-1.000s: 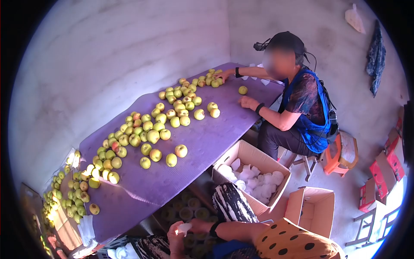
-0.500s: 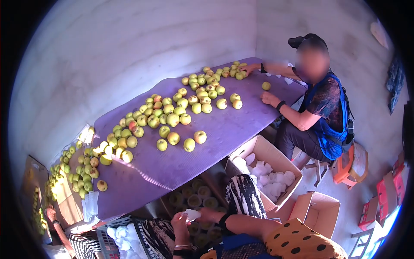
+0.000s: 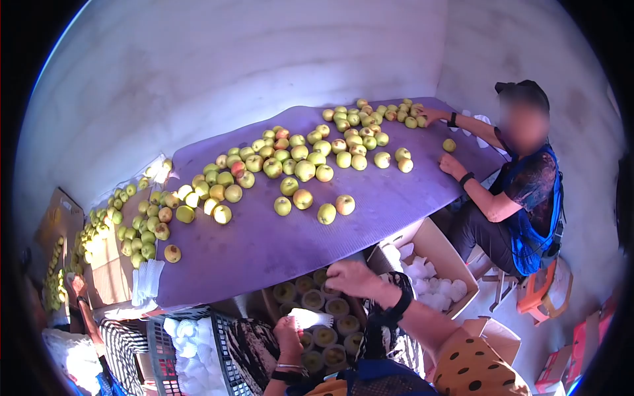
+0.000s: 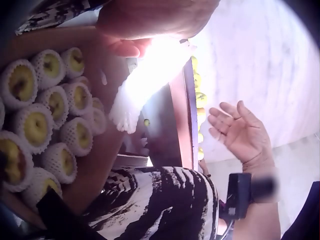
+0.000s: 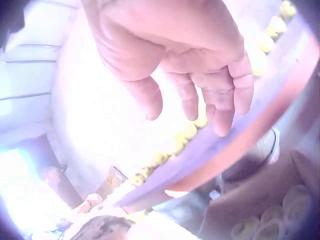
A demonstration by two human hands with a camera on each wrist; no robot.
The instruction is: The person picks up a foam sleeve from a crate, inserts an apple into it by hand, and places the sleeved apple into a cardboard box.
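My left hand [image 3: 288, 340] grips a white foam net sleeve [image 3: 313, 318] low in front of me; in the left wrist view the sleeve [image 4: 131, 97] hangs down from the fingers, washed out by glare. Under it sits a cardboard box [image 4: 107, 145] of apples in foam nets, several of them [image 4: 37, 125] facing up. My right hand [image 3: 356, 280] is raised over this box near the table's front edge. Its palm and loosely spread fingers, holding nothing, show in the right wrist view [image 5: 175, 55]. Many loose yellow-green apples [image 3: 304, 170] lie on the purple-covered table [image 3: 251, 244].
Across the table's right end a person [image 3: 528, 191] in a blue vest reaches among apples. A carton [image 3: 452, 254] of white foam nets stands below. At left are a plastic crate [image 3: 162, 360] of foam nets and another person's arm [image 3: 89, 323].
The view has swung left, so the table and seated person appear farther right. My right hand has moved away from the left hand and up toward the table edge; the left still holds the sleeve.
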